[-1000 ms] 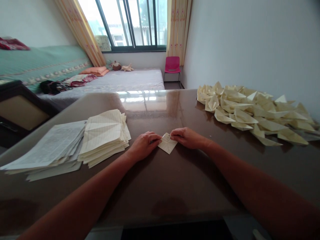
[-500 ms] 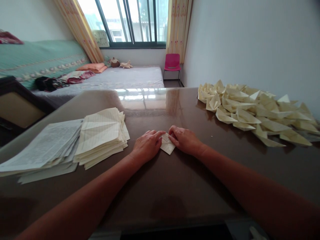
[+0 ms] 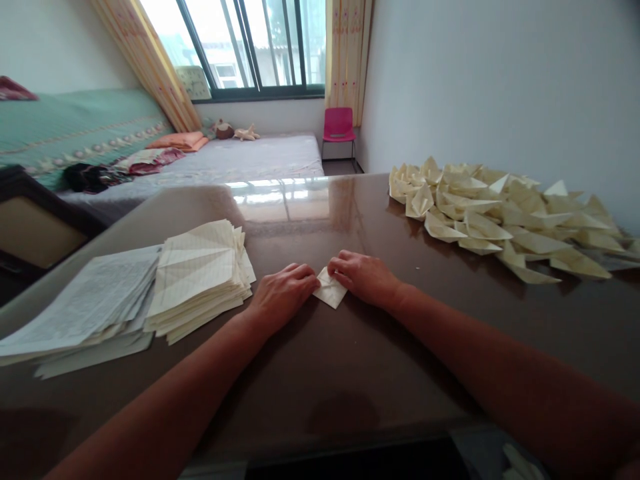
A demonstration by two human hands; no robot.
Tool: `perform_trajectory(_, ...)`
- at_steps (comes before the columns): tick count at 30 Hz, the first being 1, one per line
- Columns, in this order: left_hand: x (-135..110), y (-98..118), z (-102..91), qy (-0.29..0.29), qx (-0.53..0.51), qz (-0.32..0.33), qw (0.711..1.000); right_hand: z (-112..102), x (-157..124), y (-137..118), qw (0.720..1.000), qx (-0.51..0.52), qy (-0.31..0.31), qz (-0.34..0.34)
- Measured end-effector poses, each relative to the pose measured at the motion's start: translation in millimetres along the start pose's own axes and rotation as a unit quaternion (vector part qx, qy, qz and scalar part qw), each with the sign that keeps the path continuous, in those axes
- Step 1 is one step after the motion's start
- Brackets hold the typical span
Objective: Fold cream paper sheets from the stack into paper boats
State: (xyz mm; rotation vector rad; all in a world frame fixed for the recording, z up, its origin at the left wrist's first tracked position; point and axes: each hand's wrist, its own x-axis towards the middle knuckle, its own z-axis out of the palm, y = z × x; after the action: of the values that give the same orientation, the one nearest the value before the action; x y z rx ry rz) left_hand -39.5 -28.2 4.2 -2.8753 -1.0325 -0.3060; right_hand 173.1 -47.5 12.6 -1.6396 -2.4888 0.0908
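A small folded cream paper piece (image 3: 330, 291) lies on the dark glossy table (image 3: 350, 360), pinched between both hands. My left hand (image 3: 283, 293) presses its left side with curled fingers. My right hand (image 3: 363, 277) presses its right side, fingers closed over the edge. Most of the paper is hidden under the fingers; only a diamond-shaped corner shows between them.
A stack of creased lined sheets (image 3: 200, 277) and printed sheets (image 3: 85, 307) lies at the left. A heap of folded paper boats (image 3: 495, 217) fills the right side by the wall. Beyond the table are a bed (image 3: 240, 160) and a pink chair (image 3: 339, 127).
Both hands have closed in over the folded paper, covering more of it than a second ago. The view has shifted slightly.
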Motion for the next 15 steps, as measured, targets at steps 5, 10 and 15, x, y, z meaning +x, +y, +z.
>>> perform_trajectory(5,-2,0,-11.0,-0.029,0.034,0.028,0.999,-18,-10,-2,0.994,-0.082,-0.042,-0.060)
perform_trajectory(10,-6,0,-19.5,-0.052,0.049,0.055,0.996,-32,-25,-13,0.987,-0.111,-0.088,-0.070)
perform_trajectory(15,-9,2,-27.6,-0.072,0.035,0.061,0.995,-34,-33,-20,0.985,-0.118,-0.111,-0.054)
